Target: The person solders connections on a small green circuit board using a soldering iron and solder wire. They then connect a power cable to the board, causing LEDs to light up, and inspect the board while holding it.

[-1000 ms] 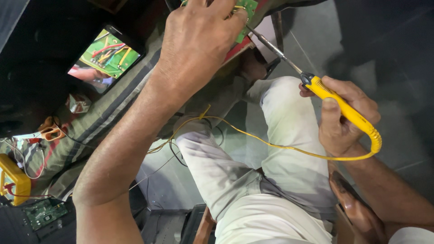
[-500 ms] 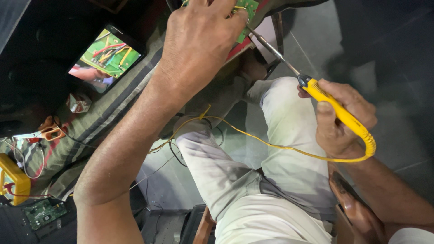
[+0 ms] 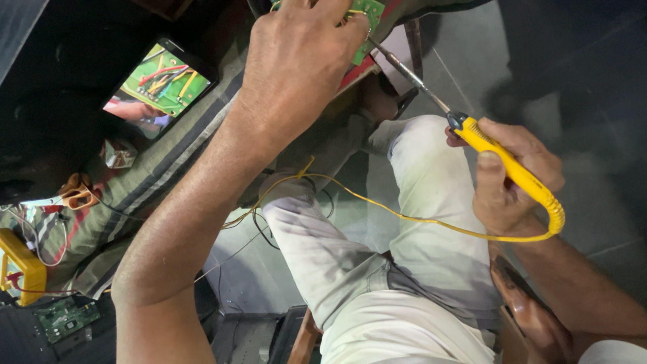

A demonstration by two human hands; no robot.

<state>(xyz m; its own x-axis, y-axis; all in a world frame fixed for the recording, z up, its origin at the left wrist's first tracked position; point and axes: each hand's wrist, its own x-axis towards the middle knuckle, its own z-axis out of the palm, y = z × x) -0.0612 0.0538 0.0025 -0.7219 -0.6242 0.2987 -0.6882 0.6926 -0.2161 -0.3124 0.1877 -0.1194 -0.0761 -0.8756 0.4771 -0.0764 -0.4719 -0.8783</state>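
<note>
Pale trousers (image 3: 418, 283) fill the bottom of the view, knees bent, with a brown wooden seat edge (image 3: 532, 317) seen beside the right thigh. A thin yellow cord (image 3: 404, 217) is draped across the lap, running from the iron's tail toward the striped cloth (image 3: 141, 195) on the left.

The right hand (image 3: 505, 182) is wrapped shut around the yellow handle of the soldering iron (image 3: 499, 158), and its metal shaft is angled up-left toward the board (image 3: 367, 17). The left hand (image 3: 303, 61) is laid over that green board at the top edge, fingers curled down on it, so most of the board and the spot met by the tip are hidden behind the knuckles. Whether the board is pinched or just pressed can't be told.

Further left, a phone (image 3: 158, 87) is propped on the cloth, a circuit close-up shown on its screen. Orange scissors (image 3: 77, 195), a yellow meter (image 3: 20, 266) and a second green board (image 3: 64, 317) are scattered at the far left edge.

Compared with half a second back, the iron's handle has been shifted slightly down and right; the left hand is kept where it was.
</note>
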